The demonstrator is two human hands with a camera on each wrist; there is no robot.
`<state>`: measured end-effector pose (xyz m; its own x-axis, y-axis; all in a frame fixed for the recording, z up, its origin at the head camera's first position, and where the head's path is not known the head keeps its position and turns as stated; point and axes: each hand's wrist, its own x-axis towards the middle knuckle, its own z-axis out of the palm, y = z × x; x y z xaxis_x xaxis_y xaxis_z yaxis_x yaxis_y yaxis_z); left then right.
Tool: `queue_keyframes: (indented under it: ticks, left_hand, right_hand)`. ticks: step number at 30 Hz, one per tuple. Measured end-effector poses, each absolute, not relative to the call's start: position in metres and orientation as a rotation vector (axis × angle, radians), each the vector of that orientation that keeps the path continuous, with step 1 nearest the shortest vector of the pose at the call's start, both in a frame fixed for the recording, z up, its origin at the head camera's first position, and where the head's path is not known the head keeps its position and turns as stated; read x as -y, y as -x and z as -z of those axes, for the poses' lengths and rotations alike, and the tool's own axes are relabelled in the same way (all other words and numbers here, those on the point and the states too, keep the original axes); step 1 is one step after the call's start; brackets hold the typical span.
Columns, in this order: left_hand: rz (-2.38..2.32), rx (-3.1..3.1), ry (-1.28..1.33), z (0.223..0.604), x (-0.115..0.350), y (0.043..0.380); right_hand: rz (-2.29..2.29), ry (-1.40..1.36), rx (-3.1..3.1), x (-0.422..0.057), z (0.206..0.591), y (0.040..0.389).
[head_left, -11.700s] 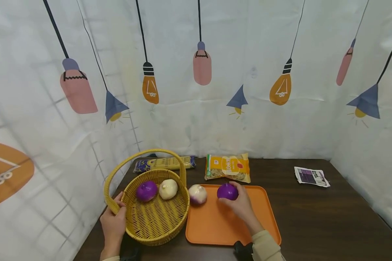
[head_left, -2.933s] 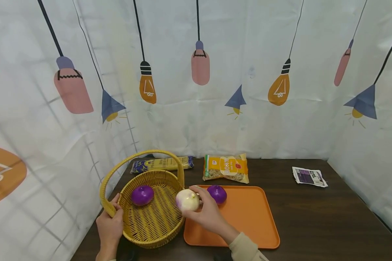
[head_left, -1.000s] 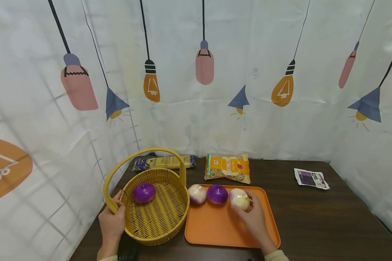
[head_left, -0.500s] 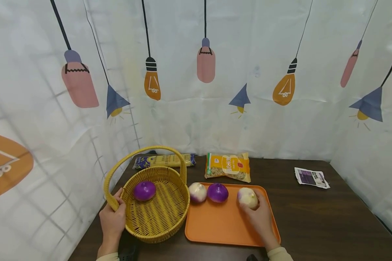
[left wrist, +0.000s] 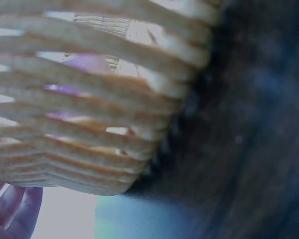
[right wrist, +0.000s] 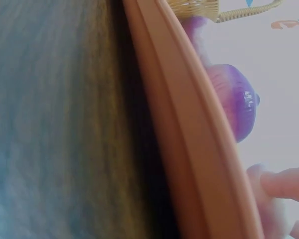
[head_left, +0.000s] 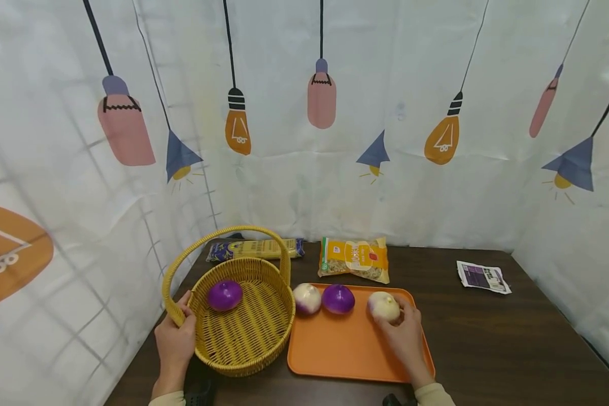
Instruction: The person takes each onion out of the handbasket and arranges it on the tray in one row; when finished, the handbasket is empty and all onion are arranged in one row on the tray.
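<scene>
Left grip (head_left: 175,341): holding basket handle (head_left: 168,293), head view's lower left
Right grip (head_left: 406,337): pinching white onion (head_left: 383,306), lower right
Purple onion (left wrist: 87,63): through weave (left wrist: 124,89) only in left wrist view

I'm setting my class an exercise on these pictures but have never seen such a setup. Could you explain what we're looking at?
There is no machine here: a person works bare-handed, wearing three cameras. The wide picture comes from the head, looking forward and down. The blurry one looks through the basket's weave from the left wrist; the tilted one looks along the tray's edge from the right.

On the dark table are a woven basket with a purple bulb inside, an orange tray and three packets. The left hand holds the basket near its handle. The right hand has its fingers around a whitish bulb at the tray; another purple one and another whitish one lie on it.
</scene>
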<state>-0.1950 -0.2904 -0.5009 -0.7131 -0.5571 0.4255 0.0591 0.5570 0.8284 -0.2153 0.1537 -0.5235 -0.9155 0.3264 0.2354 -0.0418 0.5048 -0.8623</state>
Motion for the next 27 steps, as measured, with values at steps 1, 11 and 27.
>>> queue_keyframes:
  ticks: [1,11,27]
  left_hand:
    - [1.155,2.106,-0.398,0.501,0.29,0.195]
    - [1.183,2.106,-0.383,0.502,0.289,0.197]
    - [1.176,2.108,-0.404,0.502,0.291,0.195]
  right_hand:
    - [-1.376,0.231,2.386,-0.154,0.523,0.216]
    - [-1.337,0.182,2.427,-0.151,0.52,0.22]
    - [-1.363,0.09,2.5,-0.147,0.52,0.229]
